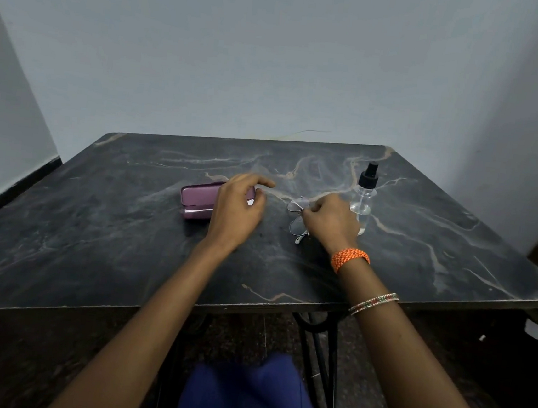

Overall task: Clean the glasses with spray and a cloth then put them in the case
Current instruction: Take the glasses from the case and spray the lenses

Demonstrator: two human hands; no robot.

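A purple glasses case lies on the dark marble table, its lid slightly ajar with something white showing in the gap. My left hand hovers over the case's right end, fingers spread and curved. Thin-rimmed clear glasses lie on the table to the right of the case. My right hand pinches their frame at the near lens. A clear spray bottle with a black nozzle stands upright just beyond my right hand. No cloth is plainly visible.
A pale wall rises right behind the table's far edge. Black metal table legs stand below the front edge, beside my blue-clad lap. An orange band and bangles circle my right forearm.
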